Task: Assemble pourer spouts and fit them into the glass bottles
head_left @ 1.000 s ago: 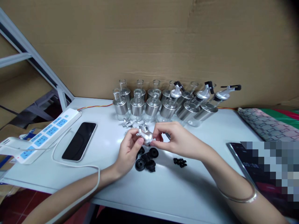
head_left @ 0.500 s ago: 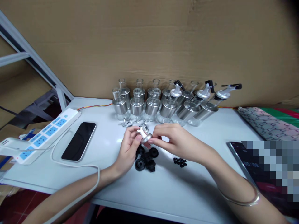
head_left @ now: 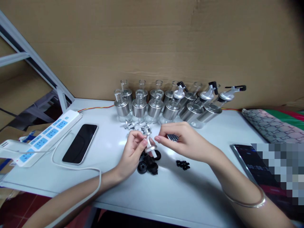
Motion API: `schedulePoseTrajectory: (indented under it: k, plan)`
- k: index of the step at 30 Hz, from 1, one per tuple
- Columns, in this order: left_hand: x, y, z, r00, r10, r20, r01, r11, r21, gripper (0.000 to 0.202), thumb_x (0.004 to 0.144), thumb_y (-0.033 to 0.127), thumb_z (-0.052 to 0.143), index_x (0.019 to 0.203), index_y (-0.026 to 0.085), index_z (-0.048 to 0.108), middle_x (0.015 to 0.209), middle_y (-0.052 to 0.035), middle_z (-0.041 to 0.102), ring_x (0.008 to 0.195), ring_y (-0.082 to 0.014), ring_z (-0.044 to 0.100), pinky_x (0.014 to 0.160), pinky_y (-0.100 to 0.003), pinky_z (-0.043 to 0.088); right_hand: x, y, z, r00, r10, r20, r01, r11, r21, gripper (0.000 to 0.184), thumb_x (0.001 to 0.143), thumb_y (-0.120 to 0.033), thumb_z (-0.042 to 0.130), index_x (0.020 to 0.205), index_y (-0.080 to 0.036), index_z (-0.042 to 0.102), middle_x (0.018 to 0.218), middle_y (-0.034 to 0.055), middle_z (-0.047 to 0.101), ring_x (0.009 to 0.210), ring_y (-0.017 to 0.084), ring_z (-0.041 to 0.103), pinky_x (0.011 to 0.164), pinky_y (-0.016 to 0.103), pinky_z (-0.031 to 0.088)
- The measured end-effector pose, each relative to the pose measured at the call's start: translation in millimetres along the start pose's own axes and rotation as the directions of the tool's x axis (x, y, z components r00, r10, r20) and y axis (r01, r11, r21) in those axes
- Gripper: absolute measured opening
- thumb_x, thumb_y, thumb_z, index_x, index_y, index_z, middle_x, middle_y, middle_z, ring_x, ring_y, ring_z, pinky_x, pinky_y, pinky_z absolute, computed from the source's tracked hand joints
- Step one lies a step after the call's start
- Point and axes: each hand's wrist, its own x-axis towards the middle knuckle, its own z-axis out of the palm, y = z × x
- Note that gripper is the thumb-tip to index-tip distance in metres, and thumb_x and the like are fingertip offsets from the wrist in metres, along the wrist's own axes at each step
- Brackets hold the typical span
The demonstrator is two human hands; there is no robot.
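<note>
My left hand (head_left: 133,150) pinches a silver bottle pourer (head_left: 151,148) between thumb and fingers; a short white stem points down from its round base. My right hand (head_left: 180,139) hovers just right of the pourer, apart from it, fingers curled and thumb stretched toward the left, with nothing visible between them. Below the pourer lies a pile of black rubber stoppers (head_left: 142,167), partly hidden by my left hand. More silver pourer parts (head_left: 129,125) lie behind my hands. Several thin metal tubes (head_left: 173,137) show past my right hand. Small black pieces (head_left: 182,165) sit in a cluster to the right.
Glass bottles with steel sleeves (head_left: 155,109) stand in two rows at the back; several carry pourers with black caps (head_left: 207,91). A phone (head_left: 80,144) and power strip (head_left: 49,137) lie left, with a white cable across my left forearm. A tablet-like screen (head_left: 254,167) lies right.
My right hand has come off the pourer and moved slightly right. The pourer has tilted in my left hand, and its white stem now shows. The metal tubes have come into view.
</note>
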Motion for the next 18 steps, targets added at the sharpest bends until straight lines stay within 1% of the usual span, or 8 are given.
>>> schedulePoseTrajectory:
  k: [1,3,5,10,13,15,18]
  plan:
    - [-0.8,0.2,0.3,1.000,-0.016,0.011,0.016,1.000,-0.011,0.026,0.089,0.038,0.062,0.089,0.022,0.041,0.076,0.0050,0.061,0.058,-0.0071,0.059,0.056,-0.018,0.052,0.5,0.9,-0.6,1.000,0.003,-0.006,-0.003,1.000,0.013,0.023,0.091,-0.021,0.054,0.072,-0.015,0.066,0.064,-0.0005,0.062,0.057,0.010,0.053,0.056,0.021,0.039]
    - [-2.0,0.5,0.5,0.999,-0.042,0.029,0.043,0.999,-0.022,0.028,0.089,0.039,0.062,0.090,0.023,0.039,0.076,0.0054,0.063,0.057,-0.0066,0.059,0.056,-0.017,0.051,1.6,2.9,-0.9,1.000,-0.001,0.031,0.000,0.999,0.051,0.013,0.089,-0.019,0.057,0.086,-0.016,0.069,0.076,0.0016,0.068,0.068,0.012,0.059,0.064,0.022,0.043]
    - [-2.9,0.8,0.3,0.997,-0.059,0.045,0.060,0.998,-0.023,0.029,0.089,0.040,0.062,0.091,0.022,0.039,0.076,0.0056,0.063,0.057,-0.0062,0.059,0.056,-0.016,0.050,2.6,5.1,-0.6,0.997,-0.006,0.083,-0.001,0.996,0.088,0.012,0.089,-0.020,0.058,0.091,-0.016,0.069,0.081,0.0027,0.070,0.073,0.013,0.062,0.067,0.023,0.045]
    - [-4.0,1.4,-0.6,0.988,-0.101,0.120,0.103,0.995,-0.011,0.030,0.088,0.041,0.062,0.092,0.022,0.040,0.072,0.0042,0.064,0.065,-0.0099,0.064,0.060,-0.018,0.050,3.1,7.8,-2.4,0.991,-0.002,0.134,-0.016,0.991,0.133,0.013,0.089,-0.023,0.060,0.089,-0.016,0.071,0.081,0.0032,0.069,0.074,0.014,0.063,0.070,0.025,0.046]
    - [-3.9,1.2,-0.7,0.987,-0.105,0.118,0.105,0.994,0.010,0.032,0.087,0.043,0.063,0.094,0.022,0.041,0.070,0.0044,0.062,0.065,-0.0111,0.065,0.062,-0.020,0.051,2.4,7.1,-3.8,0.982,0.016,0.187,-0.045,0.987,0.157,0.009,0.086,-0.023,0.064,0.086,-0.016,0.070,0.081,0.0028,0.069,0.073,0.014,0.063,0.069,0.024,0.047]
    - [-3.5,1.3,-0.8,0.987,-0.107,0.120,0.106,0.994,0.018,0.033,0.086,0.044,0.064,0.095,0.022,0.041,0.069,0.0045,0.061,0.064,-0.0112,0.065,0.061,-0.020,0.051,2.2,6.1,-3.8,0.981,0.026,0.194,-0.056,0.987,0.151,0.007,0.084,-0.021,0.066,0.085,-0.016,0.070,0.081,0.0027,0.069,0.073,0.014,0.062,0.068,0.024,0.047]
    - [-3.2,1.6,-1.7,0.991,-0.109,0.077,0.106,0.994,0.035,0.033,0.086,0.044,0.064,0.096,0.023,0.042,0.069,0.0055,0.058,0.060,-0.0096,0.061,0.058,-0.018,0.049,2.2,5.5,-3.6,0.984,0.020,0.177,-0.040,0.993,0.115,0.007,0.085,-0.021,0.065,0.083,-0.015,0.069,0.080,0.0031,0.069,0.072,0.014,0.062,0.067,0.024,0.046]
